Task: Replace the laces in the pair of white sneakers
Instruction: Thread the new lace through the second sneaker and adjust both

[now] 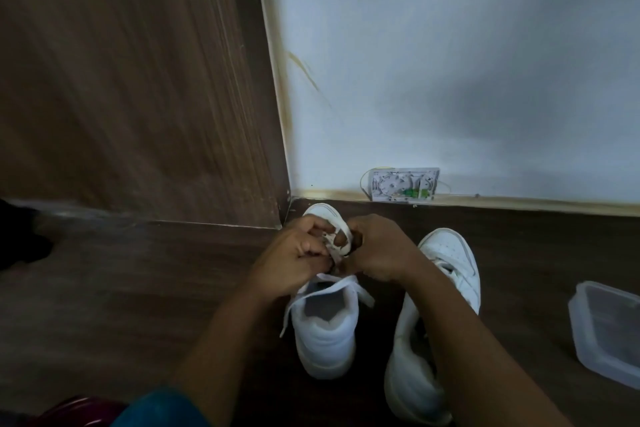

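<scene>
Fingers (313, 228) of the left hand (294, 255) are curled in and pinch the white lace (343, 236) above the eyelets of the left sneaker (325, 333), which stands on the floor (138, 288) with its heel towards the person. Just right of them, nearly knuckle to knuckle, the right hand (379, 250) pinches the same lace, its fingers (360, 230) bent round a loop of it. Loose ends trail below both hands, across the shoe's collar and down its left side.

It looks to me like the threading step on this first shoe, with the lace being worked through an eyelet partway up. Whether it is going in or coming out I cannot tell. The next move calls for a firm pinch on the lace tip and an even pull, keeping the flat lace untwisted.

Right of the fingers, the other sneaker (446, 253) lies tilted under the forearm. Well off to the right sits a clear plastic container (609, 329).
</scene>
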The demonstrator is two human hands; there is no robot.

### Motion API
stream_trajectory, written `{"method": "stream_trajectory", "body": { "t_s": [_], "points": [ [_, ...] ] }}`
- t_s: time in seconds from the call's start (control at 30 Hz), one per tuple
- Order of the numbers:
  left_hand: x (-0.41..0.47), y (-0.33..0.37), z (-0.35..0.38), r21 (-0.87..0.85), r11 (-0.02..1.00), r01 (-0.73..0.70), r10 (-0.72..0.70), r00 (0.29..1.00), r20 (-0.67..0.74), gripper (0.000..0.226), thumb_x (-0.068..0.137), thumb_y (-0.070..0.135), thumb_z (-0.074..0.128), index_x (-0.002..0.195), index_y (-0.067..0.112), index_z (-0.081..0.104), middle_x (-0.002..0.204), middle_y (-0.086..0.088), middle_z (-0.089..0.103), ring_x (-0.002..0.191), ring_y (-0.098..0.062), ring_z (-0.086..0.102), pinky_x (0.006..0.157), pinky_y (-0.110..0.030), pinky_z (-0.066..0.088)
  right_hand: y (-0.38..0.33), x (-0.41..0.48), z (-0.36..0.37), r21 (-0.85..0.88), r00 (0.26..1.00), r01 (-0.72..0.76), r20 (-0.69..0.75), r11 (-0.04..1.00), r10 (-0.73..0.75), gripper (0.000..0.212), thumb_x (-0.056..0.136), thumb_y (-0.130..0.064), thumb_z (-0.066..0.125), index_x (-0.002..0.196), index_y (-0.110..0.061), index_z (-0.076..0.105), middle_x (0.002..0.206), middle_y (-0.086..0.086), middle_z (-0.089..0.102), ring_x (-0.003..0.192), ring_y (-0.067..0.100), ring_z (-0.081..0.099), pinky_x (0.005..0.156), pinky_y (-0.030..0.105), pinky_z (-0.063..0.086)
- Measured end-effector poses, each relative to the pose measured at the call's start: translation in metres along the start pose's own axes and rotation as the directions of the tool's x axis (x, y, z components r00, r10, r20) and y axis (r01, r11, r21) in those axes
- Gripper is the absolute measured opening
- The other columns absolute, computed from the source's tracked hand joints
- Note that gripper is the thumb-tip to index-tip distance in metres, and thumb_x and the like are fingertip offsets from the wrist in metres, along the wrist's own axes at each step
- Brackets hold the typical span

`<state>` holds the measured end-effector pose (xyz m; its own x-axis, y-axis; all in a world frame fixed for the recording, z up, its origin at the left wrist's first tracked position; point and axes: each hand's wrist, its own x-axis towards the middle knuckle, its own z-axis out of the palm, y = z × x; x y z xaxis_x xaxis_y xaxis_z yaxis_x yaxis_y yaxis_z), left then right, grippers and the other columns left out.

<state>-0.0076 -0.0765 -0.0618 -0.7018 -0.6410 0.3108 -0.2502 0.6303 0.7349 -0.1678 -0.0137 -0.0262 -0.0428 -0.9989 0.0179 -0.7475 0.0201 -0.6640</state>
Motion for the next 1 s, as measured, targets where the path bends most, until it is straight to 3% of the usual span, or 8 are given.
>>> {"method": "stream_trajectory", "body": {
  "t_s": [0.17, 0.4, 0.5, 0.6, 0.73, 0.83, 0.9, 1.0],
  "points": [
    [0.003, 0.044, -0.024, -0.534, 0.845, -0.018, -0.071, 0.987, -0.146, 0.015, 0.059, 0.018, 0.063, 0.049, 0.008, 0.063, 0.087, -0.003, 0.061, 0.089, -0.011, 0.059, 0.077, -0.020, 0.046, 0.002, -0.002, -0.003, 0.184, 0.987, -0.158, 0.035, 0.970, 0.154, 0.052, 0.057, -0.012, 0.085, 0.096, -0.018, 0.052, 0.090, 0.006, 0.066, 0.077, 0.018, 0.061, 0.060, 0.025, 0.046],
    [0.000, 0.093, -0.058, -1.000, -0.009, -0.020, 0.348, 0.937, -0.022, 0.017, 0.086, 0.003, 0.052, 0.079, -0.008, 0.061, 0.085, -0.023, 0.061, 0.081, -0.035, 0.062, 0.072, -0.039, 0.052, -0.008, -0.005, -0.005, 0.064, 0.996, 0.021, 0.080, 0.998, -0.027, 0.033, 0.064, -0.008, 0.081, 0.081, -0.035, 0.070, 0.061, -0.025, 0.055, 0.061, -0.013, 0.051, 0.057, 0.005, 0.037],
    [0.001, 0.087, -0.065, -0.979, -0.184, 0.091, 0.330, 0.944, 0.026, 0.022, 0.091, 0.007, 0.045, 0.082, -0.008, 0.058, 0.084, -0.024, 0.059, 0.075, -0.033, 0.060, 0.065, -0.036, 0.050, -0.011, -0.005, -0.005, 0.059, 0.996, 0.068, 0.061, 0.996, -0.071, 0.023, 0.068, -0.007, 0.079, 0.085, -0.024, 0.078, 0.057, -0.028, 0.054, 0.059, -0.018, 0.052, 0.058, 0.002, 0.036],
    [0.003, 0.077, -0.062, -0.994, 0.109, 0.012, -0.109, 0.994, 0.000, 0.017, 0.079, 0.019, 0.059, 0.066, 0.007, 0.058, 0.063, -0.009, 0.056, 0.045, -0.013, 0.049, 0.039, -0.017, 0.040, -0.013, -0.007, -0.006, 0.049, 0.989, 0.132, 0.061, 0.990, -0.135, 0.016, 0.073, -0.004, 0.075, 0.080, -0.018, 0.078, 0.055, -0.022, 0.056, 0.056, -0.014, 0.054, 0.057, 0.003, 0.036],
    [0.006, 0.057, -0.043, -0.837, 0.496, 0.230, -0.485, 0.873, -0.048, 0.019, 0.089, 0.020, 0.044, 0.072, 0.014, 0.049, 0.053, -0.004, 0.054, 0.040, -0.011, 0.043, 0.039, -0.016, 0.031, -0.010, -0.006, -0.002, 0.015, 0.981, 0.181, 0.069, 0.983, -0.181, 0.016, 0.075, -0.002, 0.067, 0.081, -0.015, 0.075, 0.070, -0.012, 0.060, 0.064, -0.004, 0.054, 0.061, 0.006, 0.036],
    [0.004, 0.042, -0.030, -0.520, 0.727, 0.449, -0.500, 0.865, 0.047, 0.005, 0.090, 0.013, 0.056, 0.094, 0.014, 0.053, 0.070, -0.005, 0.064, 0.059, -0.014, 0.056, 0.055, -0.025, 0.043, -0.009, -0.004, 0.003, 0.040, 0.984, 0.177, -0.018, 0.983, -0.177, 0.015, 0.078, -0.004, 0.065, 0.079, -0.019, 0.070, 0.077, -0.009, 0.054, 0.070, 0.000, 0.049, 0.064, 0.010, 0.035],
    [0.001, 0.034, -0.025, -0.295, 0.855, 0.427, -0.384, 0.903, 0.194, 0.028, 0.076, 0.006, 0.070, 0.098, 0.017, 0.057, 0.085, -0.001, 0.064, 0.075, -0.008, 0.060, 0.066, -0.023, 0.047, -0.011, -0.003, 0.004, 0.168, 0.981, 0.178, -0.109, 0.970, -0.161, 0.026, 0.079, -0.001, 0.064, 0.070, -0.026, 0.062, 0.073, -0.012, 0.053, 0.064, -0.005, 0.048, 0.062, 0.009, 0.035],
    [-0.001, 0.028, -0.021, -0.317, 0.874, 0.369, -0.287, 0.917, 0.277, 0.031, 0.068, 0.000, 0.071, 0.095, 0.014, 0.065, 0.089, -0.003, 0.068, 0.087, -0.011, 0.065, 0.081, -0.027, 0.052, -0.018, -0.005, 0.001, 0.497, 0.973, 0.212, -0.188, 0.842, -0.135, 0.034, 0.083, 0.006, 0.060, 0.067, -0.024, 0.056, 0.061, -0.013, 0.054, 0.059, 0.001, 0.047, 0.060, 0.019, 0.040]
  ]
}}
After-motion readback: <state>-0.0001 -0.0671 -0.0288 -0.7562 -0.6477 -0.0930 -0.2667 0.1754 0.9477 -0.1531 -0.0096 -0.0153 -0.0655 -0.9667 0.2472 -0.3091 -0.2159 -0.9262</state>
